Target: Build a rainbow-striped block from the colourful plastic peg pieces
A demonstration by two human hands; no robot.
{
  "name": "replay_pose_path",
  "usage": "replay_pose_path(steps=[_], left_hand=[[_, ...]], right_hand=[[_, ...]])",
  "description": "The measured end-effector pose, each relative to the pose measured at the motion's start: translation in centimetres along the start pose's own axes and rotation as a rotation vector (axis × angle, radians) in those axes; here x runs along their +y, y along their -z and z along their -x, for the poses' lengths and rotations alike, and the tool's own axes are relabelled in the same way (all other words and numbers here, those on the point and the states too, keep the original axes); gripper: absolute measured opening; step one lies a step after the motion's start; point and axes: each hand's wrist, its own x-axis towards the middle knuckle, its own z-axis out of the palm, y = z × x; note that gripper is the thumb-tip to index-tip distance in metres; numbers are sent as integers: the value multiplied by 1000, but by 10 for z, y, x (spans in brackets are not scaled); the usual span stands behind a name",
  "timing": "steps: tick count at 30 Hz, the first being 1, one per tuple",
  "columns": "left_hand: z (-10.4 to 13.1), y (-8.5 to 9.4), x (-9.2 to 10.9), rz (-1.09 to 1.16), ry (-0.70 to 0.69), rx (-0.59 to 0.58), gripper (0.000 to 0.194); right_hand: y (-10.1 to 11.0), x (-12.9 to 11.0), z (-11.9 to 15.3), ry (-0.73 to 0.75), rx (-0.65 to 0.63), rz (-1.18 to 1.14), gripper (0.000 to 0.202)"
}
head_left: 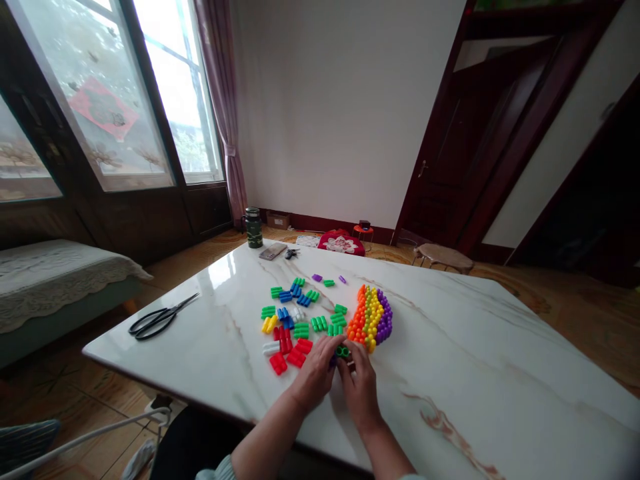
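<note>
Green piece (343,351) Being Gripped in Both Hands at a Marbled Table

White with brown veining, the glossy table (450,347) is filling most of the lower view. Over its near side, the left hand (319,368) and the right hand (361,383) are curling inward, their fingers closing on the green piece, whose round open ends are facing the camera. Something dark purple is showing beside the left fingers, too hidden to make out.

Black-handled scissors (161,319) are lying near the table's left edge, their tips pointing away from the person. Just beyond the right hand, a beaded piece (370,317) is standing in bands of orange, yellow-green, yellow and purple. A dark green bottle (253,229) is standing upright at the far left corner, and a phone (273,251) is lying near it.

Loose red pieces (284,340) are clustering left of the hands, near white and yellow ones. Blue pieces (303,296) and more green ones are spreading farther back. Keys (291,253) are resting just beside the phone. Small purple pieces (317,277) are lying toward the far side.
</note>
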Motion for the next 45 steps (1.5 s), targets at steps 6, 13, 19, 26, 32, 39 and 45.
replay_pose_path(steps=[6,13,19,26,32,39,45], left_hand=[[-1,2,2,62,60,-89,56],[1,2,-1,114,162,-46,49],[-4,10,11,140,206,-153,62],[-5,9,13,149,177,-166,57],[-3,7,12,103,130,-165,53],[-3,12,18,150,148,-133,45],[-6,14,12,332,345,71,28]], right_hand=[[6,0,-1,-89,55,-30,19],[11,-11,-2,-173,46,-124,24],[11,-12,-1,-220,57,-164,25],[8,-9,1,-255,31,-264,21],[10,-11,2,-249,73,-268,23],[10,-13,2,-277,76,-320,24],[9,-9,3,-365,64,-401,25]])
